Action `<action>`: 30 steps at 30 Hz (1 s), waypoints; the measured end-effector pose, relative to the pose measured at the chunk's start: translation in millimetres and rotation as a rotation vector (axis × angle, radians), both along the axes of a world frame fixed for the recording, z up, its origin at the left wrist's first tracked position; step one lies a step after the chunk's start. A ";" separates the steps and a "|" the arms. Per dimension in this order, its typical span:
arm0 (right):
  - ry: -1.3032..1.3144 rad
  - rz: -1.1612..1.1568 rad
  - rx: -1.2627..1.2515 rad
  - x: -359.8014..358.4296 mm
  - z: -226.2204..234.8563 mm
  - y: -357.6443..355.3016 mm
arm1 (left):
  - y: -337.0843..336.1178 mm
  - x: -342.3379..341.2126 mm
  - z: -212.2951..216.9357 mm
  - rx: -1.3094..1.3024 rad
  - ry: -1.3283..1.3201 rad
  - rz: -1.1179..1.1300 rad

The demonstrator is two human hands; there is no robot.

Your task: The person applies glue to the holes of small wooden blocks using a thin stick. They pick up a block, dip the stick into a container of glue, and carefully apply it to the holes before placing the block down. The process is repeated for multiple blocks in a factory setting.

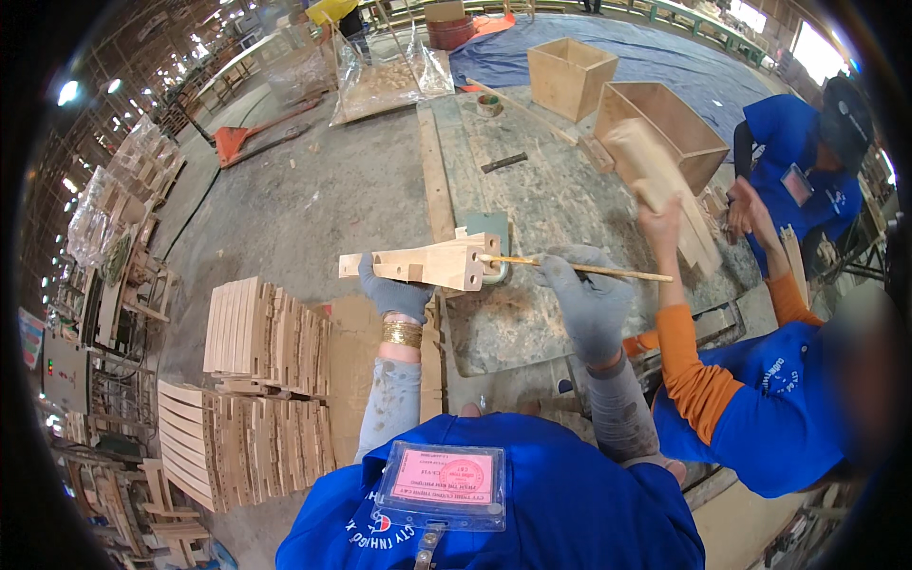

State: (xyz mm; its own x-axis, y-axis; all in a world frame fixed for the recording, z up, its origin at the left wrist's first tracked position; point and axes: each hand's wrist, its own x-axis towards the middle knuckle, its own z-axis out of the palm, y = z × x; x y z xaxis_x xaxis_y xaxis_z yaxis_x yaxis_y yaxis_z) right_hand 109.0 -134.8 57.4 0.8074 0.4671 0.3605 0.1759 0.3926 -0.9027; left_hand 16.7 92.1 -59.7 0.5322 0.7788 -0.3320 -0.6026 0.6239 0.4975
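Observation:
My left hand (394, 296), in a grey glove, grips a pale wooden furniture part (423, 260) from below. The part is held out level, and round holes show in its wider right end. In my right hand (591, 299), also gloved in grey, is a thin wooden stick (622, 273). The stick's left tip reaches one of the holes in the part's end; how far it goes in I cannot tell. Just behind that end stands a green container (500, 226), partly hidden by the wood.
Stacked wooden parts (266, 328) stand at my left on cardboard. On the worktable (513, 332) are a dark bar (503, 162), a small tin (488, 105) and wooden boxes (572, 76). Two co-workers in blue are close on my right; one lifts wooden pieces (660, 185).

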 end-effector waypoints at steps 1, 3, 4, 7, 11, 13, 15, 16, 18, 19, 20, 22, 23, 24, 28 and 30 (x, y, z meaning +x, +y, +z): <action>-0.031 -0.006 -0.006 0.7 -0.5 0.2 | -0.8 0.7 1.9 -0.021 -0.008 -0.007; -0.124 -0.036 -0.060 4.0 -2.1 0.2 | -2.6 3.8 5.5 -0.026 -0.015 -0.015; -0.139 -0.039 -0.073 3.4 -2.1 0.7 | -3.3 4.8 6.1 -0.010 -0.013 -0.014; -0.126 -0.024 -0.074 0.1 0.5 4.3 | -2.7 5.4 8.5 -0.003 0.001 0.002; -0.088 -0.016 -0.099 -0.2 2.0 4.0 | -2.7 5.7 10.5 -0.015 0.014 0.015; 0.009 0.027 -0.038 -0.1 2.9 6.4 | -2.6 6.1 11.3 0.001 0.005 0.012; 0.024 -0.003 -0.028 -0.9 5.1 7.0 | -2.4 5.7 12.1 0.008 -0.006 0.011; 0.032 -0.016 -0.024 -1.5 6.6 7.4 | -2.7 4.7 13.2 0.005 -0.011 0.010; 0.063 -0.004 -0.027 -0.8 16.0 3.4 | -3.0 3.5 15.5 0.000 -0.015 0.006; 0.079 0.000 -0.028 0.0 19.2 1.1 | -3.3 3.8 16.4 -0.003 -0.013 -0.001; 0.108 -0.029 -0.003 1.2 19.7 0.2 | -3.7 3.8 17.2 -0.007 -0.010 -0.007; 0.166 -0.084 0.051 3.3 20.3 -0.8 | -3.8 2.6 18.0 -0.008 0.002 -0.010; 0.165 -0.071 0.058 3.6 20.5 -1.1 | -3.3 2.1 18.0 -0.007 0.008 -0.010; 0.163 -0.059 0.066 3.6 20.7 -1.4 | -2.7 2.3 18.0 -0.012 -0.008 -0.012; 0.091 0.041 -0.025 -0.7 22.6 -7.0 | 0.7 2.2 15.8 -0.030 -0.017 0.000; 0.076 0.052 -0.075 -4.3 22.1 -8.2 | 0.4 3.0 15.3 -0.033 0.002 0.019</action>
State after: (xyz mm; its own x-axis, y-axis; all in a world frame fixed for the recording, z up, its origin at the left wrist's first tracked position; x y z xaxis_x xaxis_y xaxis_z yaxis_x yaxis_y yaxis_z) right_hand 104.6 -143.0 79.5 0.8049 0.5325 0.2618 0.0871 0.3304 -0.9398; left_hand 19.7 92.5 -44.4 0.5168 0.7772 -0.3589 -0.6132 0.6286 0.4783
